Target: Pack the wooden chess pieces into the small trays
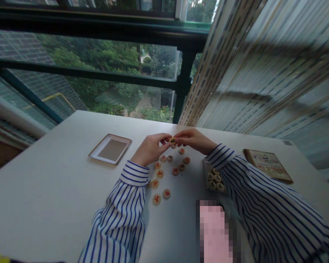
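Observation:
My left hand [150, 148] and my right hand [193, 139] meet above the white table [44, 190], both pinching one round wooden game piece [172, 140] with a dark mark. Several similar round pieces [164, 175] with red or dark marks lie scattered on the table just below my hands. A small open box [207, 171] holding more pieces sits under my right wrist, partly hidden by the striped sleeve.
An empty box lid [110, 149] lies left of my hands. A flat printed board or booklet [267, 164] lies at the right near the table's edge. A window with a dark railing and a curtain stand behind the table.

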`<act>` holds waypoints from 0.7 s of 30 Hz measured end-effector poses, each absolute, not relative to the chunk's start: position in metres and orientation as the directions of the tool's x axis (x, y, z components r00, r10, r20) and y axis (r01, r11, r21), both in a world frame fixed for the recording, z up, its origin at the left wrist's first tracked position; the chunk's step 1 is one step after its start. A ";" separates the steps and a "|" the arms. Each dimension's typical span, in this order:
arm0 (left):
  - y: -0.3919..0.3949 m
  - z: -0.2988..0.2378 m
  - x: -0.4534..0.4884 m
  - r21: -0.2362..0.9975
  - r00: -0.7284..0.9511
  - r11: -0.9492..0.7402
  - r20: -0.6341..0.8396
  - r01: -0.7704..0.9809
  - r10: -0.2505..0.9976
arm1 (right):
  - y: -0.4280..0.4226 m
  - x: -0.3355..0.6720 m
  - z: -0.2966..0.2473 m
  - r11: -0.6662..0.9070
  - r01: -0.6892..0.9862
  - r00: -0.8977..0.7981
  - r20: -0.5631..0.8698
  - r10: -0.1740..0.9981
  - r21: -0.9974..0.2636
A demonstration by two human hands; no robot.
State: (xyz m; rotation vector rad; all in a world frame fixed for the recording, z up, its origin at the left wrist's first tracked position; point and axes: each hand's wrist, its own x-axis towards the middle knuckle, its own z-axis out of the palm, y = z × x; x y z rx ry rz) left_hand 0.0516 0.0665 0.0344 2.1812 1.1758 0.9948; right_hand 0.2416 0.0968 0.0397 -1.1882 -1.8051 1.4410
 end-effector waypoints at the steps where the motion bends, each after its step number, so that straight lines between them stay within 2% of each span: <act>1: 0.067 0.034 0.051 0.698 0.365 -0.514 0.369 0.498 0.855 | 0.096 0.241 0.040 0.042 0.297 -0.468 -0.107 0.877 -0.954; 9: 0.070 0.037 0.034 0.875 0.360 -0.365 0.244 0.319 0.900 | 0.089 0.230 0.051 0.107 0.244 -0.515 -0.035 0.856 -0.964; 13: 0.070 0.041 0.022 0.888 0.320 -0.339 0.238 0.312 0.917 | 0.086 0.227 0.052 0.105 0.225 -0.483 -0.017 0.876 -0.969; 21: 0.069 0.045 -0.004 0.913 0.125 -0.270 0.243 0.305 0.962 | 0.085 0.232 0.048 0.146 0.231 -0.434 0.032 0.900 -0.962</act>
